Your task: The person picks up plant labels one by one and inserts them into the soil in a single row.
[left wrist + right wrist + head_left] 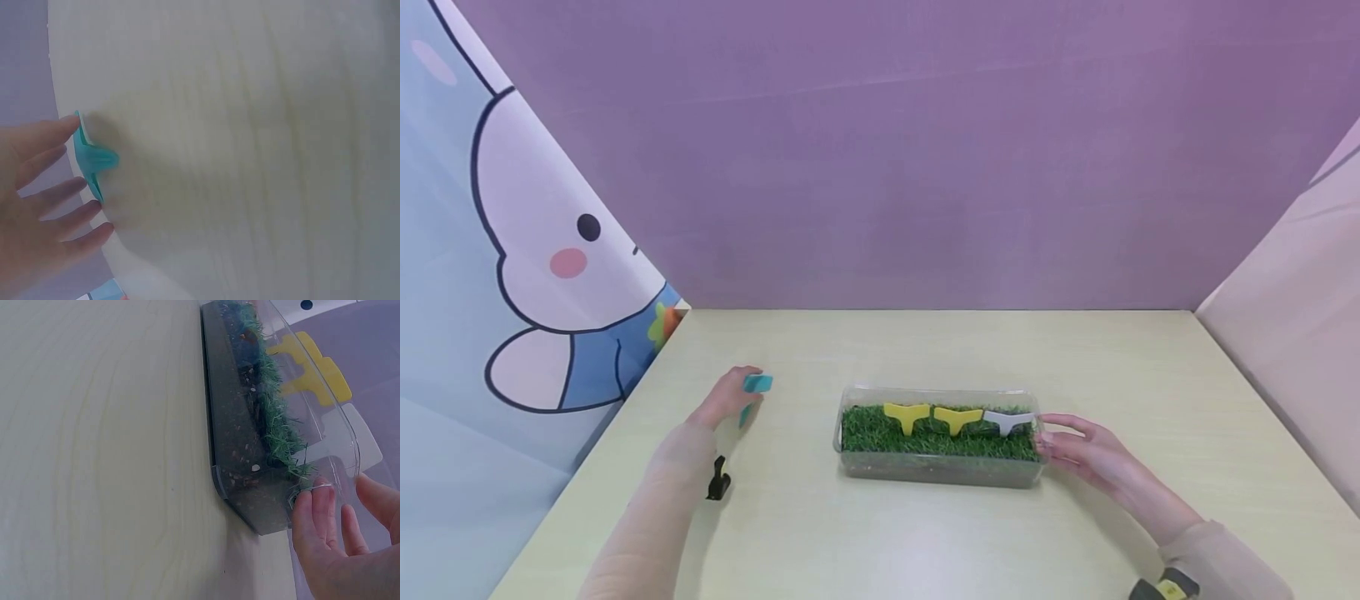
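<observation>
1. teal plant tag (756,390) sits at the left hand (730,400), out on the desk (925,533) well to the left of the clear planter box (940,477); in the left wrist view the tag (92,159) lies against the tips of the fingers (59,130), which look spread and nearly straight, so i judge it is touched or lightly pinched, not firmly gripped. settle a proper pinch on the flat head before carrying it.

2. turn the tag so its pointed stem faces down; from here i cannot tell which way the stem points.

3. the right hand (1086,454) rests against the right end of the box, its fingers (312,515) relaxed and laid on the end wall by the rim. steady pressure there should stop the light box sliding when a stem is pushed in.

4. two yellow tags (932,417) and one white tag (1009,423) stand upright in a row in the artificial grass (925,440), white nearest the right hand. the bare grass is at the left end, beside the leftmost yellow tag, so that looks like the natural spot.

5. come in from above, over the rim, not across the standing tags, to avoid knocking them.

6. push straight down until the stem holds; a tilted push would likely leave the tag leaning.

7. let go only once it stands unaided.
</observation>
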The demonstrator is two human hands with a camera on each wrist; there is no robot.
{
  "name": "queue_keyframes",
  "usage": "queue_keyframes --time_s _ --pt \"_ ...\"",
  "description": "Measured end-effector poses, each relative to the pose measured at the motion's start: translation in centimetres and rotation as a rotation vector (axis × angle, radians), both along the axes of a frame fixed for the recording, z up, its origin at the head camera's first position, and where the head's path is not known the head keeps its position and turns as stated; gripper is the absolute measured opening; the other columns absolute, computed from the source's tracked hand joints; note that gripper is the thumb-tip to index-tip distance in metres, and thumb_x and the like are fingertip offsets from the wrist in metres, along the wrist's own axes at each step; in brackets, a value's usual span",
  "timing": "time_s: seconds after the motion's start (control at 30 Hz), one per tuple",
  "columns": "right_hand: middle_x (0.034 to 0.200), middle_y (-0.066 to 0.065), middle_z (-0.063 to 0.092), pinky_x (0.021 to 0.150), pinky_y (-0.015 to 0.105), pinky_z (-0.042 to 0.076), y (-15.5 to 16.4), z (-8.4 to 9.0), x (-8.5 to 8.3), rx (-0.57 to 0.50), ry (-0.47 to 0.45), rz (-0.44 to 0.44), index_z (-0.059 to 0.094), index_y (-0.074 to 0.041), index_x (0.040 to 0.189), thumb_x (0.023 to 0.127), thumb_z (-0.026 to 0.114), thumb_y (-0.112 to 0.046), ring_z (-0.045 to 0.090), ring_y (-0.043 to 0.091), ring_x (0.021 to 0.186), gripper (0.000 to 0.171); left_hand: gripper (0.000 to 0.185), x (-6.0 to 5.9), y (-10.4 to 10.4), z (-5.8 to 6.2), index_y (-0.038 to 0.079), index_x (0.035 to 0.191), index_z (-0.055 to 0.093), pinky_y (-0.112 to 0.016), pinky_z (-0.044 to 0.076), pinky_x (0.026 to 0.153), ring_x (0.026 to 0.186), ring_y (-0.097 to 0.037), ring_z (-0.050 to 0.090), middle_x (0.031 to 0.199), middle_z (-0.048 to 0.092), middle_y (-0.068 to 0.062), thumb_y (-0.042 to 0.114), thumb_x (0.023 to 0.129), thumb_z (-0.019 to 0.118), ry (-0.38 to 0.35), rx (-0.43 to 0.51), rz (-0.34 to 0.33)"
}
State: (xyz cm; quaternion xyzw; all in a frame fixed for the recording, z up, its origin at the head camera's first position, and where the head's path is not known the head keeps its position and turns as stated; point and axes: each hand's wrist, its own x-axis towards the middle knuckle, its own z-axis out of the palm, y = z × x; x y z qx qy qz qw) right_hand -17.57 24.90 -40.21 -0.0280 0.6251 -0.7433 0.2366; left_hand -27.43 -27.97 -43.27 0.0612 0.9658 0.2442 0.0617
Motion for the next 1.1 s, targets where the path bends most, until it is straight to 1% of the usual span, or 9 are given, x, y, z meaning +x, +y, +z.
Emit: queue_keyframes --time_s 0.2,0.37,0.53,0.6,0.73,0.93,1.1 --pt "0.098 0.004 0.064 0.083 0.023 0.046 0.00 0.01 0.00 0.011 -0.001 0.000 0.045 -0.005 0.119 0.086 0.056 -0.009 0.061 0.015 0.091 0.034 0.045 -0.19 -0.08 -0.52 -0.012 0.118 0.045 -0.053 0.035 0.090 0.108 -0.048 0.041 0.119 0.043 -0.035 0.003 0.079 0.061 0.014 -0.029 0.002" --pt "0.098 0.005 0.064 0.083 0.024 0.046 0.01 -0.06 -0.03 0.007 -0.002 -0.002 0.046 -0.005 0.118 0.086 0.055 -0.008 0.061 0.015 0.090 0.033 0.044 -0.28 -0.05 -0.56 -0.014 0.116 0.046 -0.052 0.036 0.090 0.107 -0.047 0.043 0.117 0.045 -0.034 0.003 0.079 0.061 0.014 -0.049 0.015" --pt "0.098 0.005 0.064 0.083 0.024 0.046 0.00 -0.01 -0.02 0.013 0.000 -0.002 0.042 -0.001 0.122 0.086 0.056 -0.009 0.061 0.015 0.090 0.039 0.045 -0.27 0.02 -0.58 -0.016 0.116 0.045 -0.051 0.037 0.089 0.106 -0.047 0.043 0.115 0.044 -0.035 0.005 0.079 0.061 0.016 -0.073 0.040" --pt "0.098 0.005 0.064 0.083 0.024 0.046 -0.03 0.01 -0.01 0.011 -0.002 -0.001 0.040 0.001 0.123 0.086 0.055 -0.008 0.061 0.015 0.090 0.041 0.045 -0.29 -0.01 -0.58 -0.016 0.115 0.045 -0.052 0.036 0.089 0.106 -0.048 0.043 0.115 0.044 -0.035 0.005 0.079 0.061 0.019 -0.088 0.038" --pt "0.098 0.005 0.064 0.083 0.024 0.046 -0.06 0.06 0.04 0.006 -0.004 -0.001 0.040 0.000 0.123 0.086 0.055 -0.008 0.061 0.015 0.090 0.041 0.040 -0.41 -0.09 -0.68 -0.014 0.112 0.049 -0.052 0.036 0.089 0.103 -0.048 0.043 0.112 0.044 -0.033 0.006 0.080 0.060 0.034 -0.106 0.037" --pt "0.097 0.005 0.064 0.083 0.024 0.046 -0.06 0.12 0.08 0.003 -0.004 0.000 0.042 -0.002 0.121 0.086 0.055 -0.008 0.061 0.015 0.090 0.038 0.038 -0.49 -0.09 -0.76 -0.014 0.109 0.050 -0.051 0.038 0.087 0.100 -0.045 0.045 0.107 0.046 -0.030 0.006 0.079 0.062 0.025 -0.061 0.072" --pt "0.097 0.005 0.064 0.083 0.024 0.046 -0.10 0.11 0.04 -0.015 -0.009 -0.004 0.044 -0.003 0.119 0.086 0.055 -0.007 0.061 0.015 0.091 0.034 0.038 -0.56 -0.18 -0.59 -0.016 0.106 0.051 -0.050 0.039 0.086 0.098 -0.043 0.048 0.104 0.048 -0.030 0.005 0.077 0.064 0.031 -0.023 0.070"
